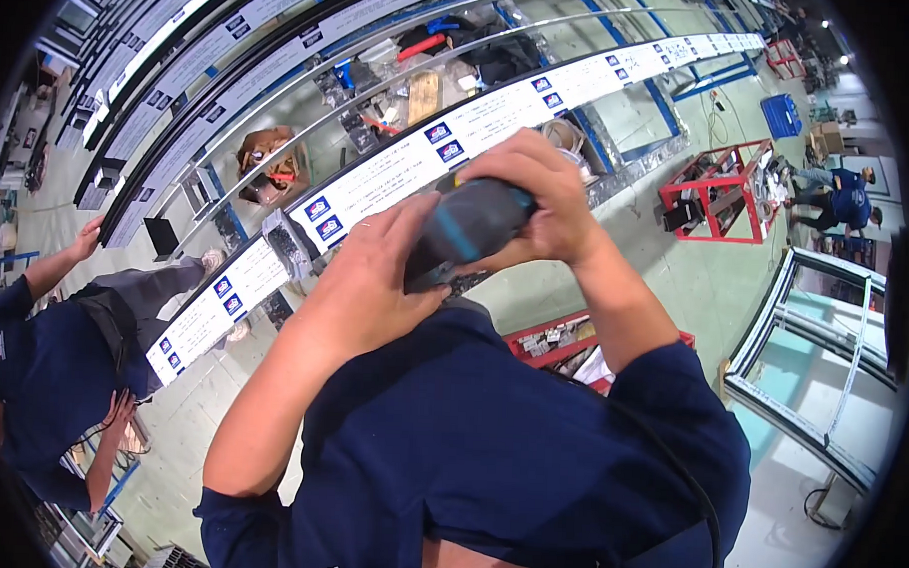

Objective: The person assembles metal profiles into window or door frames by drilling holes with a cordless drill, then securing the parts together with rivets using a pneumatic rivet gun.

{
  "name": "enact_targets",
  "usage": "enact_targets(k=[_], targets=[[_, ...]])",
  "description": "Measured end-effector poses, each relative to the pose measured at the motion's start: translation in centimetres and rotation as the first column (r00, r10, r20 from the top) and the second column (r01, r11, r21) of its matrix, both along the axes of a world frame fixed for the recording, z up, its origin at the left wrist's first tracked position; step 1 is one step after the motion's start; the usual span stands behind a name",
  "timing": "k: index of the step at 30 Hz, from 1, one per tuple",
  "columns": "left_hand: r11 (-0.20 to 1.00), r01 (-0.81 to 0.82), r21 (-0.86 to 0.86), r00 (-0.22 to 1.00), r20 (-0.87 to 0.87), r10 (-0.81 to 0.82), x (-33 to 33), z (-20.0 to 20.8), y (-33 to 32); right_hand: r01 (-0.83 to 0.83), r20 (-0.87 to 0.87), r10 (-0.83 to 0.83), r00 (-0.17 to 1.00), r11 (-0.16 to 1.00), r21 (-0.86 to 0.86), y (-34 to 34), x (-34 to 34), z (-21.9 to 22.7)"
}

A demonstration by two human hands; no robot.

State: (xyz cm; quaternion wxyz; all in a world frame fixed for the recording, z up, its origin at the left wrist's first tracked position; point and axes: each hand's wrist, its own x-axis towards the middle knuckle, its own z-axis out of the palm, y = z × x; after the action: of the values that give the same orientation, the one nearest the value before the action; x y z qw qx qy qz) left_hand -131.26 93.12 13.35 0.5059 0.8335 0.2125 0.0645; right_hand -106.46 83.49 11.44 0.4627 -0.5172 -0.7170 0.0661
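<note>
In front of my chest I hold a dark cordless drill (467,224) with a teal band, its body partly covered by my fingers. My left hand (360,266) is wrapped round its near left side. On the right, my right hand (543,192) grips the far end from above and the side. Just beyond both hands runs a long profile (582,86) covered in white printed film, crossing from lower left to upper right. A grey metal block or clamp (291,246) sits against this profile, left of my left hand. The drill's tip is hidden.
A co-worker (61,360) in dark blue stands at the left, one hand on stacked film-covered profiles (195,125). Tools and a cardboard box (273,166) lie beyond the long profile. At the right are a red cart (723,193), a blue crate (781,115) and window frames (823,347).
</note>
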Motion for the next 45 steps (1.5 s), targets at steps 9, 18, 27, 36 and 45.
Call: enact_targets(k=[9, 18, 27, 36, 45], targets=[[0.915, -0.353, 0.197, 0.935, 0.047, 0.351, -3.2, -2.4, -3.3, 0.192, 0.332, -0.207, 0.920, 0.978, 0.078, 0.8, 10.1, 2.8], [0.729, -0.681, -0.078, 0.726, 0.066, 0.685, -9.9, -7.0, -8.5, 0.143, 0.333, -0.076, 0.940, 0.973, -0.182, 1.8, 7.5, 0.0], [0.586, -0.581, -0.565, 0.598, 0.192, 0.778, -12.7, -3.4, -10.7, -0.798, 0.279, 0.753, 0.596, 0.595, 0.100, 3.1, -15.3, 3.3], [0.067, -0.787, -0.614, 0.033, 0.066, 0.997, -21.4, -6.3, -32.1, -0.973, 0.421, 0.877, -0.231, -0.199, -0.119, -7.8, -32.4, 2.0], [-0.495, -0.372, -0.785, -0.771, -0.036, 0.636, -9.9, -9.4, -54.6, -0.857, -0.200, 0.894, -0.401, -0.444, -0.263, -10.6, -36.8, -6.0]])
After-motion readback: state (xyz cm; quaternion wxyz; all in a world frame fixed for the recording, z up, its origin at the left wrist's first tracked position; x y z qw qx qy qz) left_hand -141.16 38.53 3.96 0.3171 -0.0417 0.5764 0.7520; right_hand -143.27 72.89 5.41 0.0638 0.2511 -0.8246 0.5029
